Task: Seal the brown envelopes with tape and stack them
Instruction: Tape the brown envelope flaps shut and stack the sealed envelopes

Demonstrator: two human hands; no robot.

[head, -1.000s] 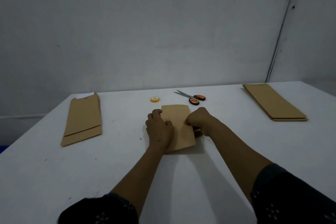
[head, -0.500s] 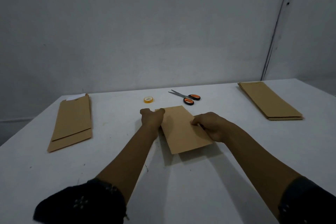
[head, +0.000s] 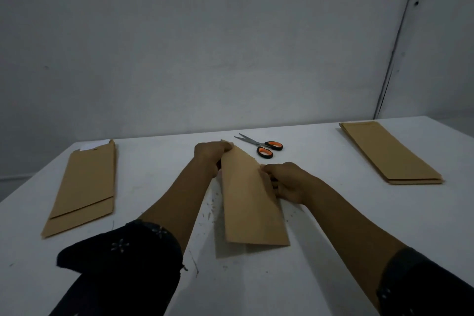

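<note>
A brown envelope (head: 250, 202) is raised off the white table (head: 333, 213) in the middle, its near end lifted and its shadow showing beneath. My left hand (head: 210, 155) grips its far left corner. My right hand (head: 287, 182) pinches its right edge about halfway along. The yellow tape roll seen earlier is hidden behind my left hand and the envelope.
Orange-handled scissors (head: 264, 147) lie just beyond the envelope. A stack of brown envelopes (head: 387, 152) sits at the far right. Another pile of envelopes (head: 83, 187) lies at the left, with white paper peeking from the far end.
The envelope lay flat under both hands a second ago. It has since been lifted and turned, and my left hand has shifted to its far corner. The tape roll is now covered.
</note>
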